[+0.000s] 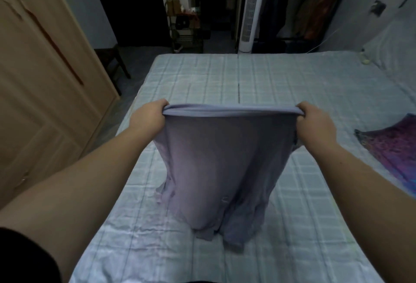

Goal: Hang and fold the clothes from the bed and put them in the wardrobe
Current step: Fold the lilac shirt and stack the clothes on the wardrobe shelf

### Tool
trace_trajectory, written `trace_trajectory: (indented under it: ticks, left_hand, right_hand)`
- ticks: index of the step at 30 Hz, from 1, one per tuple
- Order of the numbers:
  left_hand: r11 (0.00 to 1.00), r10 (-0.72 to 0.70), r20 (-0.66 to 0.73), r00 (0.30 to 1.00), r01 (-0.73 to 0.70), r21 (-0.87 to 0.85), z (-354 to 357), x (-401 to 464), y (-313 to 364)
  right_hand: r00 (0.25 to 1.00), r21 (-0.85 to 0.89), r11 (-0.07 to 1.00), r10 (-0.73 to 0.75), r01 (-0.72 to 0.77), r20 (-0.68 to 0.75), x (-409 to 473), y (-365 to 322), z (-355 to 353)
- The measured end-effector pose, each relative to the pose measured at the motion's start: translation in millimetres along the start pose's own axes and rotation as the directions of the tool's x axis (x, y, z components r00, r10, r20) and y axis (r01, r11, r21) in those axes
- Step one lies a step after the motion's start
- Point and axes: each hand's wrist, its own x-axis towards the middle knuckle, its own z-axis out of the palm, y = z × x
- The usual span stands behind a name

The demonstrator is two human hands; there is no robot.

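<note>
Each grip pinches a top corner of the lilac garment (220, 165): left hand (149, 115), right hand (315, 117). It hangs between them, hem touching the bed (292, 75). Folding barely begun; a purple cloth (391, 145) waits right.

White tower fan (248, 23) by far wall, cluttered dark shelf rack (186, 32), wooden stool (116, 59)

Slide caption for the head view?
Both hands, left hand and right hand, hold a lilac garment stretched above the checked bed.
</note>
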Motion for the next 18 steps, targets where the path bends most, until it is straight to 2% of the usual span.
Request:
trace_trajectory:
  ticks: [3,5,7,10,12,13,15,16,18]
  left_hand:
    - [0.987,-0.078,0.168,0.983,0.099,-0.123,25,2,4]
    - [0.979,-0.116,0.311,0.943,0.161,-0.125,43,2,5]
    - [0.982,-0.156,0.462,0.873,0.188,-0.023,57,-1,3]
    - [0.978,-0.206,0.552,0.808,0.153,0.141,69,0,4]
    - [0.995,-0.1,0.566,0.818,0.072,0.072,71,-3,25]
    - [0.999,0.027,0.563,0.826,-0.006,-0.039,71,-6,44]
    - [0.943,0.252,0.514,0.82,-0.088,-0.322,73,-13,89]
    - [0.9,0.316,0.489,0.813,-0.093,-0.427,76,-15,109]
    - [0.845,0.342,0.446,0.827,-0.063,-0.532,82,-15,135]
  right_hand:
    - [0.989,0.147,0.988,0.027,-0.049,0.147,6,12,27]
    - [0.967,0.229,0.97,0.023,-0.083,0.253,5,13,45]
    - [0.94,0.281,0.955,-0.002,-0.099,0.34,4,8,59]
    - [0.894,0.333,0.937,-0.055,-0.108,0.445,4,-10,72]
    - [0.85,0.333,0.942,-0.132,-0.054,0.51,4,-26,75]
    - [0.827,0.339,0.941,-0.174,-0.022,0.535,3,-36,75]
    - [0.788,0.384,0.923,-0.251,0.02,0.563,-1,-53,76]
    - [0.776,0.404,0.914,-0.268,0.018,0.571,-2,-59,77]
    - [0.767,0.433,0.901,-0.274,-0.005,0.58,-2,-68,77]
